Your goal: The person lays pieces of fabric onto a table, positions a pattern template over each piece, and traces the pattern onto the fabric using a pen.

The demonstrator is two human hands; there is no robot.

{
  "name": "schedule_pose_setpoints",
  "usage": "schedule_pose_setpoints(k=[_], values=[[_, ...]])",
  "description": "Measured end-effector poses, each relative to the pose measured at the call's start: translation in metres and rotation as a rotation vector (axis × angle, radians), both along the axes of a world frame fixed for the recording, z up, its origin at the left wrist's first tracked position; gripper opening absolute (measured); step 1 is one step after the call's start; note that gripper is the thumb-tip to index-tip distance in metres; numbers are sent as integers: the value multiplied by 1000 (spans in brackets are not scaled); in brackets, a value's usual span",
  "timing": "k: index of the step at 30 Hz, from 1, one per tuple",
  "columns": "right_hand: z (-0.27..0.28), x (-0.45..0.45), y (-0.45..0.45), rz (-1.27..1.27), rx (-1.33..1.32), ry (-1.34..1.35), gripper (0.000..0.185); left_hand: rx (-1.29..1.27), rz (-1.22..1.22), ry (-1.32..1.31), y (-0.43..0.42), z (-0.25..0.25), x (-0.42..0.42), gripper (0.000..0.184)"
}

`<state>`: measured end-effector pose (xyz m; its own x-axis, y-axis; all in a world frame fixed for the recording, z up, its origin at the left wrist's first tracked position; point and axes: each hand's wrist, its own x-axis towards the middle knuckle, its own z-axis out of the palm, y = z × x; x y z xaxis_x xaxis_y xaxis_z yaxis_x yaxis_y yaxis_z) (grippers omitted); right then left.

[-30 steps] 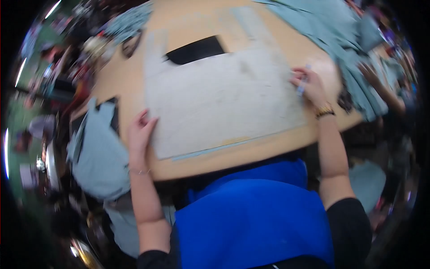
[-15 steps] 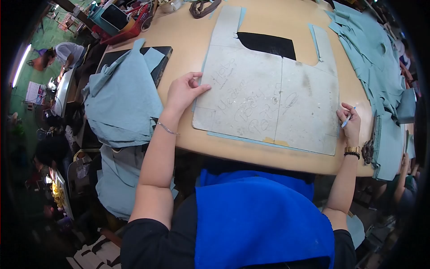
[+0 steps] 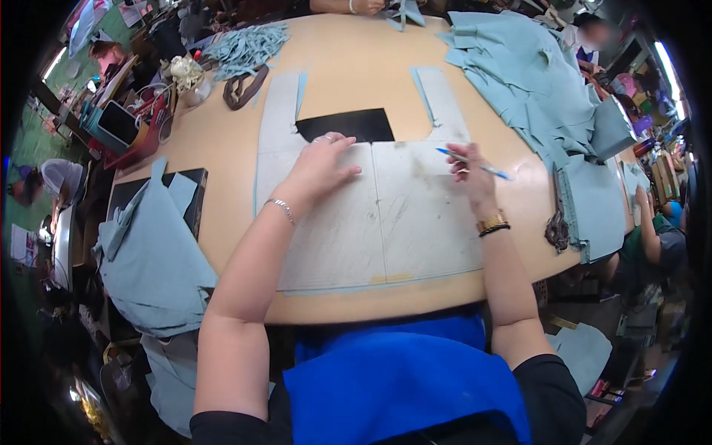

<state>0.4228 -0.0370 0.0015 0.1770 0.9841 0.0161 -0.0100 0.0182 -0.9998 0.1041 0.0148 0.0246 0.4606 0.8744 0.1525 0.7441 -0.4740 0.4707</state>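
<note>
A grey-white cardboard pattern (image 3: 423, 215) with two upright straps lies flat, and light blue fabric (image 3: 258, 178) peeks out along its edges. My left hand (image 3: 324, 169) rests on the pattern near its curved neckline, fingers spread and holding nothing. A dark flat piece (image 3: 352, 124) shows inside the neckline, just beyond my left fingertips. My right hand (image 3: 475, 178) is closed around a blue-and-white pen (image 3: 492, 171), over the pattern's right side near the base of the right strap. Whether the pen tip touches anything, I cannot tell.
The pale wooden table (image 3: 356, 55) carries a pile of blue fabric (image 3: 512, 70) at the right and fabric strips (image 3: 248, 48) at the back left. More fabric (image 3: 148, 252) lies over a dark board at left. Across the table, another person's hands (image 3: 367, 6) hold cloth.
My left hand has moved from the pattern's left edge up onto its surface by the neckline. My right hand has lifted from the right edge toward the right strap, pen still held. The view has shifted.
</note>
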Motion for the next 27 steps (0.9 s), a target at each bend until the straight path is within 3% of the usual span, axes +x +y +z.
schedule_pose_setpoints(k=[3, 7, 18, 27], values=[[8, -29, 7, -11, 7, -122, 31, -86, -35, 181, 14, 12, 15, 57], [-1, -44, 24, 80, 90, -56, 20, -78, -25, 235, 17, 14, 17, 58], [-21, -100, 71, 179, 297, -231, 11, -87, -36, 261, 13, 16, 18, 58], [-19, -106, 66, 155, 370, -387, 9, 135, 58, 149, -23, -15, 12, 40]])
